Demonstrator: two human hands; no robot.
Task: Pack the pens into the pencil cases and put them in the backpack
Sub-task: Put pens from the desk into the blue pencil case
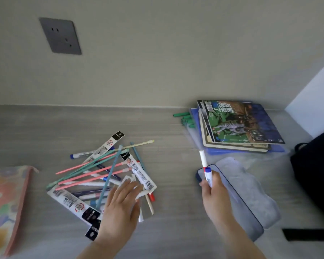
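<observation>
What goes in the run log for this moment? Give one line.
right hand: holds white pen with blue band over translucent blue-edged pencil case | left hand: open on pile of loose pens

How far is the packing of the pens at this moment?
Early stage. Nothing looks packed yet: most pens lie piled on the desk. In hand: the right hand holds one pen over the blue pencil case; the left hand rests on the pile. Left: filling cases, loading the backpack.

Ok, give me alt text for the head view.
The right hand holds a pen over an open grey case while the left hand rests on a pile of pens on the desk. Magazines and a dark backpack lie right.
</observation>
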